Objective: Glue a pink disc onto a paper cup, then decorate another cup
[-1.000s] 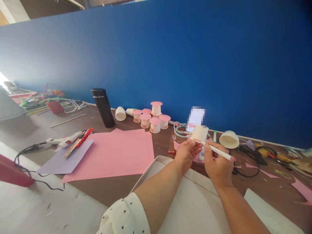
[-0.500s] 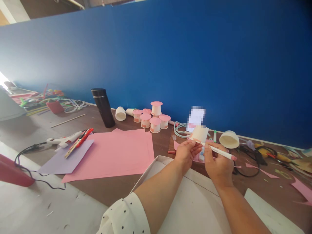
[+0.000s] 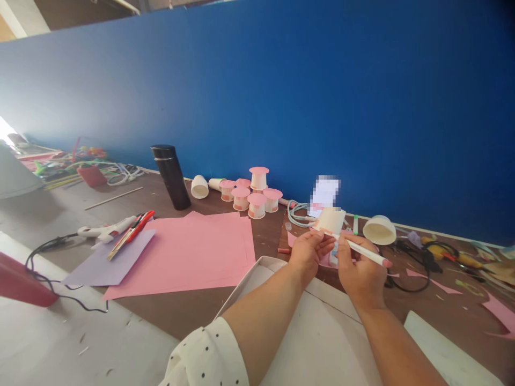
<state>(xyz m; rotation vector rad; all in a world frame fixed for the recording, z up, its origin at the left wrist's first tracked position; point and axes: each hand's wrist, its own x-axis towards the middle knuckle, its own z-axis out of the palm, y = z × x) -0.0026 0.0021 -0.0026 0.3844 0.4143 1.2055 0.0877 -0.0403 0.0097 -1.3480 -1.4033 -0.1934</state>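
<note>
A white paper cup (image 3: 330, 220) with orange marks near its rim is pinched by my left hand (image 3: 309, 252). My right hand (image 3: 361, 268) is closed around a white marker (image 3: 367, 251) with a pink end, its other end reaching the cup's rim. Behind the cup leans a phone (image 3: 324, 194), its screen blurred out. Left of it, several paper cups with pink paper discs (image 3: 256, 205) stand bottom up, one raised above the others. A bare paper cup (image 3: 379, 230) sits to the right of my hands.
Pink paper sheets (image 3: 201, 254) lie at left, under a purple sheet (image 3: 134, 257) bearing a red cutter knife (image 3: 132, 233) and a white glue gun (image 3: 107, 231). A black flask (image 3: 172, 179) stands behind. A white box lid (image 3: 317, 332) lies under my arms. Cables (image 3: 426, 260) tangle at right.
</note>
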